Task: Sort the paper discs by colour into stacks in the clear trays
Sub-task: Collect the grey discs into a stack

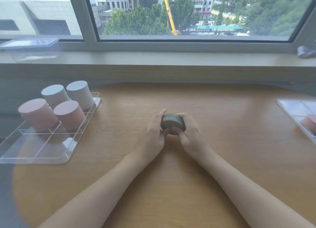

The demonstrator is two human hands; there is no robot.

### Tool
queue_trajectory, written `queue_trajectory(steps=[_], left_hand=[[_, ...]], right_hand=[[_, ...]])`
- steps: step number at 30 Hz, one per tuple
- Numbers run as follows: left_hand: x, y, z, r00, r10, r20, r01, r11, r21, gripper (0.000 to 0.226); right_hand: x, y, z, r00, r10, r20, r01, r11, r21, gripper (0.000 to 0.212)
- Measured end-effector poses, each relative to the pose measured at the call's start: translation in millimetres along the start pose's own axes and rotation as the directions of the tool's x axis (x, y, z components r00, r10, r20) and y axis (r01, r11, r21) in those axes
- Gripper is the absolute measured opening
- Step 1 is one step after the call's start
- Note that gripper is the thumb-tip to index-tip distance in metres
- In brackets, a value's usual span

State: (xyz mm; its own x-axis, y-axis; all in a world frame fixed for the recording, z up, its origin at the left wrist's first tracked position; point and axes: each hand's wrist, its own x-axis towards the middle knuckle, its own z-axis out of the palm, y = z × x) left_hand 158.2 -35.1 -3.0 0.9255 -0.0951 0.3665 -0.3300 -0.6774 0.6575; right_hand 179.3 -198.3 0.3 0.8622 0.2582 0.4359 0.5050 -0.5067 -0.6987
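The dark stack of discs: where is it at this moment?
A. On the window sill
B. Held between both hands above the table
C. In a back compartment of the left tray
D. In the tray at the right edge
B: the dark stack of discs sits between the left hand and the right hand, whose fingers curl round it, over the wooden table.
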Motion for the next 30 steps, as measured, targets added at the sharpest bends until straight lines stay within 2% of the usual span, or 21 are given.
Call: queue_trajectory(steps=[2, 5, 9, 11, 14, 17, 18, 20, 24, 30], left_hand=[[-8, 0, 0, 0.999, -0.033, -0.013, 0.033, 0.999, 0.023, 0.063], [-12, -1, 6, 0.996, -0.064, 0.054, 0.057, 0.990, 0.129, 0.071], [-12, 1, 11, 0.997, -0.040, 0.059, 0.022, 0.961, 0.277, 0.081], [-13, 1, 10, 0.998, -0.045, 0.046, 0.032, 0.966, 0.256, 0.085], [-16, 3, 3, 1.000, -0.006, 0.022, 0.002, 0.988, 0.154, 0.094], [-26, 11, -6, 0.996, 0.072, -0.053, -0.069, 0.996, 0.048, 0.097], [-30, 13, -10, 0.992, 0.100, -0.078, -0.095, 0.994, 0.062, 0.095], [-32, 14, -20, 0.977, 0.162, -0.140, -0.132, 0.971, 0.201, 0.086], [-34, 11, -49, 0.970, 0.179, -0.162, -0.100, 0.908, 0.408, 0.074], [-55, -10, -93, 0.987, 0.124, -0.101, -0.066, 0.890, 0.452, 0.076]], right_hand=[[-3, -2, 4, 0.999, -0.031, 0.038, 0.033, 0.998, -0.059, 0.032], [-7, 1, 9, 0.993, 0.014, 0.121, 0.014, 0.974, -0.228, 0.046], [-9, -3, 3, 0.988, 0.069, 0.139, -0.023, 0.950, -0.311, 0.060], [-10, -7, 2, 0.990, 0.063, 0.127, -0.019, 0.946, -0.325, 0.057], [-11, -15, 4, 0.990, 0.117, 0.080, -0.096, 0.969, -0.226, 0.041], [-12, -31, 8, 0.976, 0.217, 0.006, -0.217, 0.976, 0.024, 0.029], [-12, -38, 10, 0.971, 0.239, -0.007, -0.237, 0.966, 0.098, 0.025], [-12, -52, 13, 0.966, 0.258, 0.012, -0.255, 0.942, 0.220, 0.019], [-9, -76, 24, 0.967, 0.248, 0.060, -0.254, 0.921, 0.295, 0.016], [-9, -104, 59, 0.948, 0.259, 0.183, -0.307, 0.896, 0.322, 0.021]])
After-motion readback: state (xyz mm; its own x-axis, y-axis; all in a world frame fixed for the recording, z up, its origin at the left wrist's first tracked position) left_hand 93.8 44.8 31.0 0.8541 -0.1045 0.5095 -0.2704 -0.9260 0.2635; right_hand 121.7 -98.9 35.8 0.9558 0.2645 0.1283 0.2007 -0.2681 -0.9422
